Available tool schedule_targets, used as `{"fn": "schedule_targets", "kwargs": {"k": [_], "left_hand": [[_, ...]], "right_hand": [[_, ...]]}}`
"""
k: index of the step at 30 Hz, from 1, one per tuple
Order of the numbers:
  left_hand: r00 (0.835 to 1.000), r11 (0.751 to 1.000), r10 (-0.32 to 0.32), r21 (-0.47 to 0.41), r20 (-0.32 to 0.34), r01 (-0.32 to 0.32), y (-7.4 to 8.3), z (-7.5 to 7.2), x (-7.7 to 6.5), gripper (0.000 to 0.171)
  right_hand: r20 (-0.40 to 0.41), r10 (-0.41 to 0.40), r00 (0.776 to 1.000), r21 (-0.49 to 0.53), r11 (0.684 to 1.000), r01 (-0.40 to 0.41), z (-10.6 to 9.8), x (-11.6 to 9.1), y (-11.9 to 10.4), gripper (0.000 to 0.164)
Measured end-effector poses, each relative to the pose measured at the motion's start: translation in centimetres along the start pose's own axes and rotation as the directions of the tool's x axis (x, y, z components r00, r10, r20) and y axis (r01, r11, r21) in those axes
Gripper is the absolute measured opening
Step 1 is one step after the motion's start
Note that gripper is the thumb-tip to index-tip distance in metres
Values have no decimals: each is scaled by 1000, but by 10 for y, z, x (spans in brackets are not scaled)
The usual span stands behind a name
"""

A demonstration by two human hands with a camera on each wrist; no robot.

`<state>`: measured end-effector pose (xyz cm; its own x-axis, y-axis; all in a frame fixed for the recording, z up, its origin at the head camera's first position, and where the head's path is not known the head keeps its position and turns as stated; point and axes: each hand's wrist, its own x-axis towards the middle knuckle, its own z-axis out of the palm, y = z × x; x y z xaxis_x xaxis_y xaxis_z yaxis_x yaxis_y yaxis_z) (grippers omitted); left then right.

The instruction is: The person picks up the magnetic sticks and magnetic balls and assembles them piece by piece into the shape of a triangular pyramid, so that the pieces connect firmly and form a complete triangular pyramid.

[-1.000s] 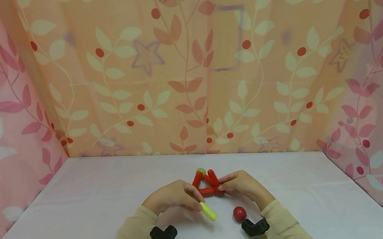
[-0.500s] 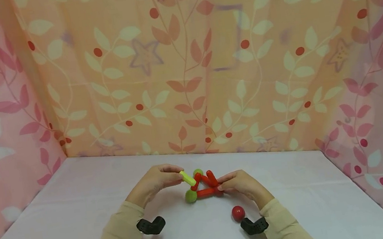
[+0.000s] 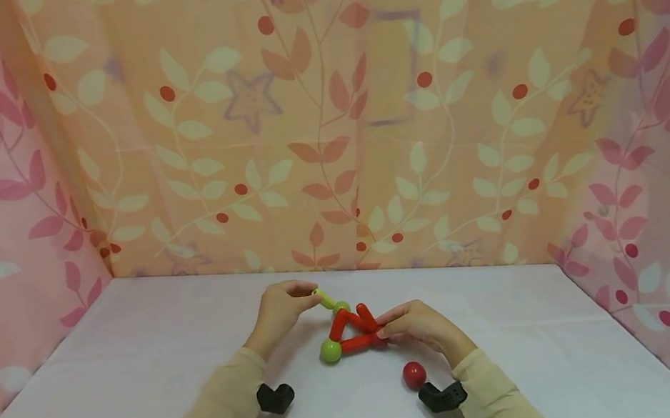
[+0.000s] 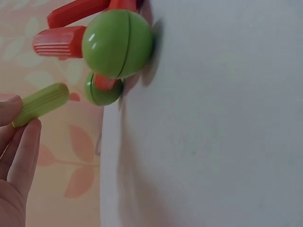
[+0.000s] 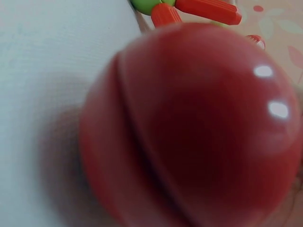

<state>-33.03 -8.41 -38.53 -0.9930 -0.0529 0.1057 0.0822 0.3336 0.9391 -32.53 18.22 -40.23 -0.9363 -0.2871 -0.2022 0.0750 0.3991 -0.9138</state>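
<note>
My left hand [image 3: 284,310] pinches a yellow-green ribbed rod [image 4: 42,104] between thumb and fingers. In the head view the rod's lower end meets the far green ball [image 3: 341,307]; the left wrist view shows a gap between them. Red rods [image 3: 356,344] join this ball, a nearer green ball [image 3: 330,351] and a red ball [image 3: 379,339] into a triangle on the table. Other red rods [image 3: 367,317] slant upward from it. My right hand [image 3: 420,326] holds the triangle's right corner, its fingers at the red ball, partly covering it.
A loose red ball [image 3: 415,375] lies on the white table [image 3: 195,316], just beside the right wrist's black camera [image 3: 442,396]; it fills most of the right wrist view. Patterned cloth [image 3: 323,131] stands behind the table and along both sides.
My left hand has carried the yellow-green rod from in front of the triangle, away past its left side to the far green ball. The right hand stays at its corner.
</note>
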Motion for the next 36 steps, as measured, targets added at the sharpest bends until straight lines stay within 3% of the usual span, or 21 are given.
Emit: {"fn": "schedule_targets", "kwargs": {"k": [10,18,27,36], "left_hand": [[999,995,44,86,-26,-42,3,13,0,14],[991,980,131,147,23,-133,9,13,-2,17],[952,948,245,163,183,-275,16,6,-2,19],[910,908,279,225,305,-354,22,1,-5,20]], "right_hand": [[-14,6,1000,-21,1000,-6,1,0,0,32],[28,-13,1000,-44,999,14,-1,-1,-1,32],[83,-54,995,-57,997,59,-2,-2,-2,33],[160,-104,982,-47,993,112,-4,1,1,35]]}}
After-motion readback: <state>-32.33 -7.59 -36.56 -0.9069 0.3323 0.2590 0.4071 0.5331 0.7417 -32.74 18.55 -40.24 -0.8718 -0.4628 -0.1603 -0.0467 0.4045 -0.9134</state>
